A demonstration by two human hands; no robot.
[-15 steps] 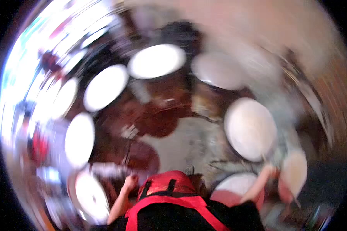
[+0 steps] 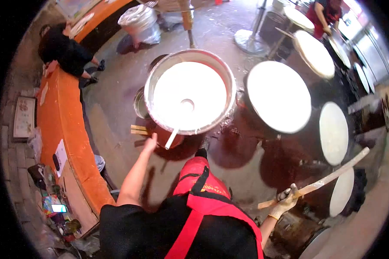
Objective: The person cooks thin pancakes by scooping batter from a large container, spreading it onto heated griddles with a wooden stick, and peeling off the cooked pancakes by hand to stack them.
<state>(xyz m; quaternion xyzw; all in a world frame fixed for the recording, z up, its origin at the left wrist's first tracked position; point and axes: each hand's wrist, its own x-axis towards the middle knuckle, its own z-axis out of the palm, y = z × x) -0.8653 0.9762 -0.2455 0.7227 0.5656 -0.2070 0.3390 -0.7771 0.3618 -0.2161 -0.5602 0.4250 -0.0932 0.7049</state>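
A large metal pot (image 2: 148,94) full of white batter (image 2: 203,93) stands in front of me. A ladle (image 2: 173,137) leans in it, its bowl in the batter and its pale handle over the near rim. My left hand (image 2: 149,144), bare, is just left of that handle, fingers stretched out and apart from it. My right hand (image 2: 282,202), in a pale work glove, grips a long flat wooden spatula (image 2: 333,175) near its lower end. The blade slants up to the right, beside the round white-topped griddles (image 2: 333,134).
More round griddles (image 2: 279,96) curve away at right, where a person in a red apron (image 2: 322,19) works. Along the left runs an orange counter (image 2: 67,116), with another person in black (image 2: 65,52) beside it. A lined bin (image 2: 139,23) and a stand base (image 2: 250,42) are beyond the pot.
My view has swung from the ring of griddles to the pot. My left hand, closed earlier, now reaches forward with fingers extended. The spatula stays in my right hand, out to the right.
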